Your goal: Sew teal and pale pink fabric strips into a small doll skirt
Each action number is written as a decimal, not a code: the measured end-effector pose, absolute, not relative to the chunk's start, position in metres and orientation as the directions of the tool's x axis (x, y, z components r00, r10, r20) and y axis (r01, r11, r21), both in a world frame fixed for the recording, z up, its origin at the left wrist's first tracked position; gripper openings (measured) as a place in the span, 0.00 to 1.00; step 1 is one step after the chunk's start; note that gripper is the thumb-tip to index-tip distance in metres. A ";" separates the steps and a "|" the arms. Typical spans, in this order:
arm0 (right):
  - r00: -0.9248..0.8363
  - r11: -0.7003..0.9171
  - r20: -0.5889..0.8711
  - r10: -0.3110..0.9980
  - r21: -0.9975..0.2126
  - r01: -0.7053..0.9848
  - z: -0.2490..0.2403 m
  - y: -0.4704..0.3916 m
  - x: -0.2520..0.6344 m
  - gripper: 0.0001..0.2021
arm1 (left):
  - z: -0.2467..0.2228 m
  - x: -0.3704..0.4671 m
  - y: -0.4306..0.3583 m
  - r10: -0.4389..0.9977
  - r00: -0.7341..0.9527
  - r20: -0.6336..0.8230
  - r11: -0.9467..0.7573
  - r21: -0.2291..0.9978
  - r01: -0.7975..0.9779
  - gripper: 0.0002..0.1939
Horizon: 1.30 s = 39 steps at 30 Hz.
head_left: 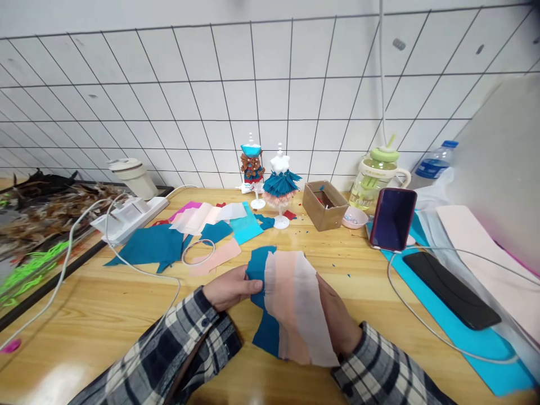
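Observation:
Layered pieces of crepe paper (282,304), teal, peach and whitish, overlap in front of me, lifted at a tilt above the table. My left hand (231,288) pinches the teal edge at the left, thumb on top. Along the right edge, my right hand (337,318) grips the whitish side; its fingers are mostly hidden behind the sheets. Beyond them stand two small white dress forms. The nearer form (280,164) wears a teal fringed skirt (282,184) over a peach frill. The farther form (250,138) has a turquoise top and a brown and red skirt.
Loose crepe paper scraps (147,246) and a tape ring (198,253) lie at left, near a power strip (130,216) and cables. Behind are a cardboard box (324,211), a pink dish (355,217) and a drink jug (371,180). Two phones (393,218) are at right.

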State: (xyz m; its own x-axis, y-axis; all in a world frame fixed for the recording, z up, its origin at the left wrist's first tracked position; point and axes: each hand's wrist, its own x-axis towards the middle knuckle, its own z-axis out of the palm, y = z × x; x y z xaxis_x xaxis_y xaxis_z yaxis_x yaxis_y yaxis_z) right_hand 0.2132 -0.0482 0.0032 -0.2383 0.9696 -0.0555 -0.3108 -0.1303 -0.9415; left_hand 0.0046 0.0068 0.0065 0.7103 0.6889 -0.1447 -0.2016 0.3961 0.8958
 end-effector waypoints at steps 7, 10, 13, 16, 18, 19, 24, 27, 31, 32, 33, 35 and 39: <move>-0.514 -0.218 -0.021 0.858 -0.919 -0.328 -0.016 -0.040 0.218 0.19 | 0.013 -0.012 0.016 0.850 0.449 -0.274 0.422 0.865 -0.271 0.13; -0.542 -0.237 -0.070 0.838 -0.940 -0.245 -0.016 -0.041 0.221 0.19 | 0.023 -0.020 0.016 0.838 0.466 -0.283 0.379 0.917 -0.124 0.12; -0.523 -0.231 -0.126 0.843 -0.963 -0.140 -0.013 -0.042 0.223 0.20 | 0.028 -0.016 0.013 0.819 0.528 -0.224 0.244 0.969 0.033 0.15; -0.496 -0.169 -0.118 0.861 -0.984 -0.059 -0.012 -0.040 0.225 0.20 | 0.029 -0.012 0.011 0.807 0.548 -0.221 0.161 0.975 0.156 0.14; -0.468 -0.141 -0.116 0.876 -0.990 -0.018 -0.012 -0.037 0.228 0.19 | 0.029 -0.013 0.011 0.827 0.514 -0.228 0.162 0.972 0.172 0.15; -0.451 -0.132 -0.119 0.884 -0.991 0.003 -0.012 -0.035 0.229 0.20 | 0.028 -0.014 0.011 0.835 0.499 -0.231 0.164 0.971 0.174 0.17; -0.414 -0.060 -0.121 0.902 -0.986 0.157 -0.012 -0.030 0.233 0.19 | 0.020 -0.016 0.013 0.868 0.460 -0.188 0.105 0.974 0.200 0.18; -0.403 0.100 -0.041 0.914 -0.941 0.323 -0.007 -0.030 0.234 0.18 | 0.015 -0.012 0.012 0.873 0.455 -0.175 0.090 0.975 0.201 0.14; -0.390 0.207 0.039 0.920 -0.893 0.398 -0.003 -0.030 0.236 0.15 | 0.011 -0.008 0.010 0.903 0.376 -0.207 0.193 0.978 0.074 0.14; -0.392 0.210 0.039 0.919 -0.890 0.404 -0.003 -0.031 0.236 0.15 | 0.010 -0.007 0.009 0.899 0.378 -0.220 0.224 0.974 0.034 0.15; -0.398 0.213 0.035 0.917 -0.886 0.411 -0.003 -0.031 0.236 0.15 | 0.010 -0.006 0.008 0.888 0.395 -0.237 0.255 0.967 0.005 0.15; -0.403 0.220 0.031 0.915 -0.875 0.432 -0.003 -0.031 0.235 0.15 | 0.008 -0.003 0.006 0.860 0.428 -0.276 0.318 0.948 -0.026 0.14; -0.344 0.214 0.040 0.938 -0.848 0.485 -0.003 -0.031 0.235 0.14 | 0.005 0.002 0.004 0.838 0.435 -0.330 0.384 0.922 -0.040 0.13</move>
State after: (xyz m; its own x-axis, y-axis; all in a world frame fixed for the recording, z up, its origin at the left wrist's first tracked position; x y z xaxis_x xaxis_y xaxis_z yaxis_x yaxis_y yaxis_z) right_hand 0.2346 -0.0306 -0.0034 -0.3442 0.9380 0.0401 0.4849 0.2142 -0.8479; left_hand 0.0023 0.0040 0.0054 0.4348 0.8378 -0.3302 -0.0397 0.3842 0.9224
